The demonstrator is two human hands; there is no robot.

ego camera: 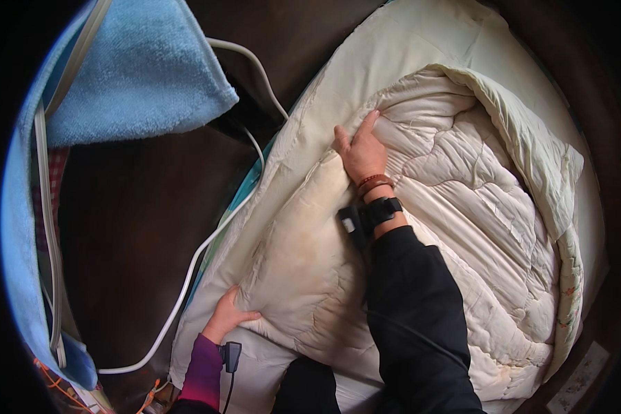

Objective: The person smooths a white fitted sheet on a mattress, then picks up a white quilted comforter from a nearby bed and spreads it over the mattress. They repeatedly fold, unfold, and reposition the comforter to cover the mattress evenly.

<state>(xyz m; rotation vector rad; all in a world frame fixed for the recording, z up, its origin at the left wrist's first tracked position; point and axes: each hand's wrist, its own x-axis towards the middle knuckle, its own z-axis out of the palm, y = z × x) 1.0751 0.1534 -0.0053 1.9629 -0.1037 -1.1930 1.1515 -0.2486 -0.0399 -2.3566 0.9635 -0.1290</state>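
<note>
A cream quilted comforter (460,207) lies bunched and partly folded over a pale sheet (393,62). My right hand (365,152), with a red bracelet and a black strapped device at the wrist, rests on the comforter's upper left edge, thumb and index finger spread. Its other fingers are hidden, so a grip cannot be told. At the comforter's lower left corner is my left hand (227,313), thumb on top of the fabric and the remaining fingers mostly hidden. A folded rim (533,139) of the comforter curves along the right side.
A light blue plush cloth (134,77) hangs at the left, with white tubing (44,207) along it. A white cable (191,269) runs from there to the bedding's left edge. Orange cord (57,383) lies at the lower left. A patterned strip (579,378) is at the lower right.
</note>
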